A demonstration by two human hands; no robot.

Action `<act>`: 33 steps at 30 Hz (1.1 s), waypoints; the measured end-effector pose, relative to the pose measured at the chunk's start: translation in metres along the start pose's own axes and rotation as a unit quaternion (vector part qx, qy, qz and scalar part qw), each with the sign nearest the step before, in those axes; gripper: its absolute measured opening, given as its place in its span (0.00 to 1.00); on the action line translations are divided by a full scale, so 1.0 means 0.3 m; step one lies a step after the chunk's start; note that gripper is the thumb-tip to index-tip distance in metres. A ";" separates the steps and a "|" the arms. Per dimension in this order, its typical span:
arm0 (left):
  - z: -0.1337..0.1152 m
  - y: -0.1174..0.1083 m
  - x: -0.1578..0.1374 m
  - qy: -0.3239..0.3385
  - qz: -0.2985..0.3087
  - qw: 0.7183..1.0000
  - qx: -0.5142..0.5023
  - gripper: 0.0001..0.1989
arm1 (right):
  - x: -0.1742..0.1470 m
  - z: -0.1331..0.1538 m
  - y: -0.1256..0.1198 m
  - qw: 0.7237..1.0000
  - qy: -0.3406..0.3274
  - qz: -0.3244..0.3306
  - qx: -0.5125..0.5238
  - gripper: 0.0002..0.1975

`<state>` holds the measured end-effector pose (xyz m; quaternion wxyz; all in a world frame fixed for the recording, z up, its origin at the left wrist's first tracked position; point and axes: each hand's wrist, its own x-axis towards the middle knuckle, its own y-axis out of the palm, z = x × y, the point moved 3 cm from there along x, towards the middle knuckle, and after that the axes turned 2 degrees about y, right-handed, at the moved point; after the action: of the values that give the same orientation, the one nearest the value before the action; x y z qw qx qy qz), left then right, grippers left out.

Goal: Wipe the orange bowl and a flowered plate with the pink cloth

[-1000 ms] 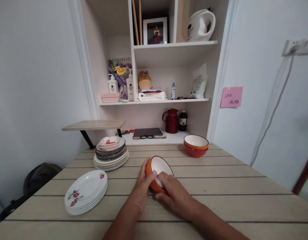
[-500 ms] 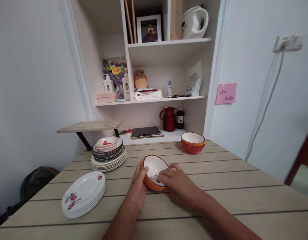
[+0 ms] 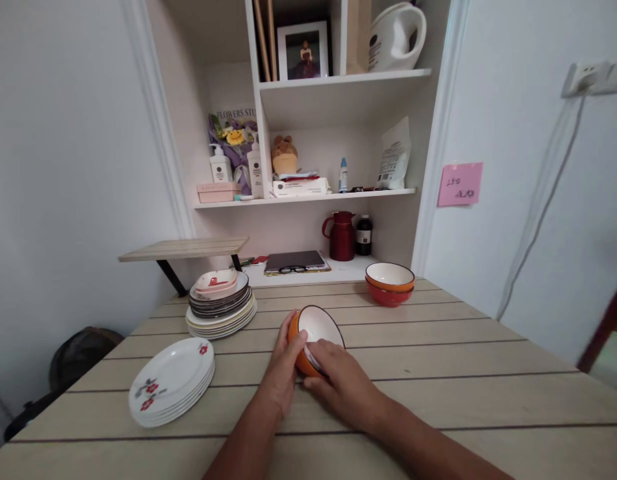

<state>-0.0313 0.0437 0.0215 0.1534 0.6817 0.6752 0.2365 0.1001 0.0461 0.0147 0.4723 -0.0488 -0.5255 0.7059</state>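
The left hand (image 3: 281, 373) grips an orange bowl (image 3: 319, 323), thumb by the rim, fingers curled round its outside; the right hand (image 3: 344, 383) has its fingers close together inside, pinching or not I can't tell; the bowl sits tilted toward mid-surface (image 3: 453, 380), between flowered plates (image 3: 175, 373) and stacked bowls (image 3: 390, 275).

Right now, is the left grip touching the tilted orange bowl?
Touching. The head view shows the left grip curled around the side of the tilted orange bowl, thumb lapping over its rim.
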 end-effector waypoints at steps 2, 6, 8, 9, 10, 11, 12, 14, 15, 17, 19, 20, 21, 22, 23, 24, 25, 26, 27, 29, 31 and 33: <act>0.002 -0.005 0.005 0.008 -0.009 1.000 -0.006 0.37 | 0.002 -0.007 -0.013 1.000 -0.009 0.024 0.007 0.12; -0.004 -0.016 0.012 0.012 -0.033 0.999 -0.020 0.37 | -0.005 -0.017 -0.076 0.995 -0.050 0.078 -0.021 0.15; -0.008 -0.020 0.015 0.012 -0.041 0.999 -0.025 0.37 | -0.012 -0.019 -0.104 0.993 -0.067 0.085 -0.048 0.18; -0.008 -0.021 0.016 0.011 -0.042 0.999 -0.027 0.37 | -0.015 -0.018 -0.114 0.992 -0.072 0.084 -0.066 0.19; -0.007 -0.021 0.017 0.008 -0.040 0.999 -0.028 0.37 | -0.017 -0.016 -0.121 0.990 -0.074 0.080 -0.084 0.19; -0.005 -0.020 0.018 0.005 -0.037 0.999 -0.030 0.36 | -0.020 -0.013 -0.127 0.989 -0.075 0.075 -0.102 0.19; -0.002 -0.019 0.019 0.000 -0.034 0.999 -0.030 0.36 | -0.022 -0.008 -0.130 0.988 -0.073 0.070 -0.117 0.19; 0.007 -0.018 0.019 -0.008 -0.028 0.999 -0.025 0.35 | -0.026 0.004 -0.132 0.987 -0.058 0.070 -0.131 0.16; 0.011 -0.018 0.019 -0.012 -0.027 0.999 -0.020 0.36 | -0.028 0.011 -0.129 0.988 -0.050 0.074 -0.129 0.13; 0.018 -0.020 0.018 -0.019 -0.032 0.999 -0.005 0.38 | -0.031 0.022 -0.117 0.990 -0.035 0.083 -0.112 0.09; 0.022 -0.022 0.017 -0.026 -0.033 0.999 0.004 0.41 | -0.034 0.029 -0.098 0.992 -0.027 0.084 -0.093 0.10; 0.023 -0.022 0.016 -0.030 -0.032 0.999 0.003 0.42 | -0.035 0.030 -0.087 0.993 -0.023 0.081 -0.085 0.13; 0.022 -0.023 0.015 -0.034 -0.030 0.999 0.000 0.43 | -0.036 0.029 -0.077 0.994 -0.019 0.077 -0.078 0.17; 0.021 -0.023 0.014 -0.037 -0.028 0.999 -0.005 0.43 | -0.036 0.027 -0.068 0.995 -0.016 0.072 -0.071 0.21; 0.018 -0.022 0.013 -0.039 -0.026 0.999 -0.009 0.43 | -0.036 0.024 -0.061 0.996 -0.012 0.068 -0.063 0.25; 0.015 -0.021 0.012 -0.040 -0.024 0.999 -0.010 0.42 | -0.036 0.022 -0.056 0.996 -0.008 0.068 -0.054 0.26; 0.012 -0.020 0.010 -0.039 -0.023 0.999 -0.009 0.42 | -0.034 0.019 -0.054 0.997 -0.003 0.070 -0.045 0.26; 0.008 -0.019 0.009 -0.036 -0.023 0.999 -0.005 0.41 | -0.032 0.017 -0.053 0.996 0.002 0.075 -0.038 0.23; 0.003 -0.018 0.009 -0.031 -0.024 0.999 0.002 0.40 | -0.030 0.015 -0.055 0.996 0.006 0.082 -0.034 0.19; -0.005 -0.018 0.010 -0.017 -0.034 0.999 0.015 0.39 | -0.022 0.012 -0.065 0.996 0.008 0.085 -0.030 0.13; -0.009 -0.021 0.014 -0.009 -0.045 0.999 0.020 0.38 | -0.013 0.011 -0.081 0.997 -0.007 0.070 -0.025 0.13; -0.008 -0.026 0.019 -0.006 -0.052 0.998 0.017 0.39 | -0.009 0.012 -0.099 0.998 -0.035 0.054 -0.017 0.15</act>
<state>-0.0394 0.0493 0.0200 0.1582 0.6494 0.7129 0.2123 0.1181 0.0418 0.0386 0.4140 -0.0608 -0.5501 0.7227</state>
